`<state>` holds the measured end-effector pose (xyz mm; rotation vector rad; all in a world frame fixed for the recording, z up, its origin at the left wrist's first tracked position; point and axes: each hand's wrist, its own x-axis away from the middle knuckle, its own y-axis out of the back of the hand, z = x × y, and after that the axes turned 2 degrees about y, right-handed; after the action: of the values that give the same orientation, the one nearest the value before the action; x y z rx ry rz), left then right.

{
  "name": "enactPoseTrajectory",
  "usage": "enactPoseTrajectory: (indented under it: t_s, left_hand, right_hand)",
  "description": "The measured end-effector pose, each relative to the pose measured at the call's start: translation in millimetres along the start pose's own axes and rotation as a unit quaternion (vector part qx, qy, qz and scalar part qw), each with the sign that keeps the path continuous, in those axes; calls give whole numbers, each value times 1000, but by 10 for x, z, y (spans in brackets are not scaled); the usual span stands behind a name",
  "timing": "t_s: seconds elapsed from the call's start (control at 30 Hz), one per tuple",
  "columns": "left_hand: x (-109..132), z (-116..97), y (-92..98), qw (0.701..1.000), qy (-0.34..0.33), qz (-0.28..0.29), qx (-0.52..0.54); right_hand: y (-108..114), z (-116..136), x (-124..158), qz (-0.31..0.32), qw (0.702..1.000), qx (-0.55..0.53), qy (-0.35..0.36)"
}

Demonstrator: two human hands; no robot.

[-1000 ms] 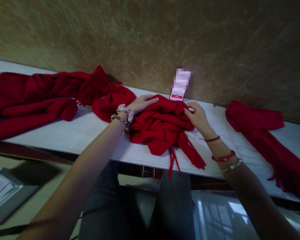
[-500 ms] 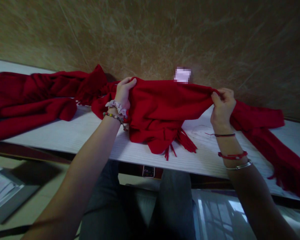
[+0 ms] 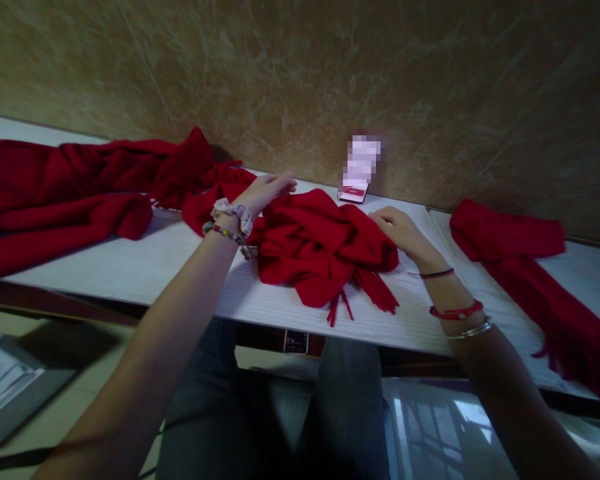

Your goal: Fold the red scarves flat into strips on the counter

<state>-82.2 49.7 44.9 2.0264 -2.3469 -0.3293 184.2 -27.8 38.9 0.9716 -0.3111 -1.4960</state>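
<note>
The bunched red scarf [image 3: 320, 247] lies crosswise, fringe [image 3: 377, 291] toward the near table edge [image 3: 405, 341].

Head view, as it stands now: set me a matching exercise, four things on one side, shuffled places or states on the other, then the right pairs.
Things
1. middle red cloth
2. lit phone
3. pale scrunchie
4. silver bangle

Places or states
A. around the right forearm
B. bunched up, lying between the left hand and the right hand
C. upright at the wall, beyond the bunched cloth
D. around the wrist of the left hand

Right pairs: 1-B, 2-C, 3-D, 4-A
</note>
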Motion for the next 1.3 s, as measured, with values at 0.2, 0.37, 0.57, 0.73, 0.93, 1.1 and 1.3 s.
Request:
enactPoseTrajectory:
  t_s: [0.2,0.37,0.57,0.73,0.93,1.1,1.3]
  left_hand:
    - [131,-16,-204,988,-54,140,-35]
    - [149,-41,-251,991,-42,126,-14]
    - [85,-79,-148,997,-44,-16,59]
    - [-7,-67,2,993,-10,-110,44]
    - [-40,-48,24,995,-2,-97,-4]
    - [-118,9,117,989,-26,-145,-8]
    - [-133,60,180,981,-50,-186,37]
  right_hand:
    - [-150,63,21,-12,999,-47,7]
    - [-170,28,37,-43,998,-45,20]
    - [-42,4,2,-120,992,-45,-1]
    - [85,-21,-26,-200,979,-12,19]
    - [91,-21,-13,-226,972,45,42]
    - [200,-132,-49,-267,960,71,33]
    - [284,-264,-76,-265,962,65,13]
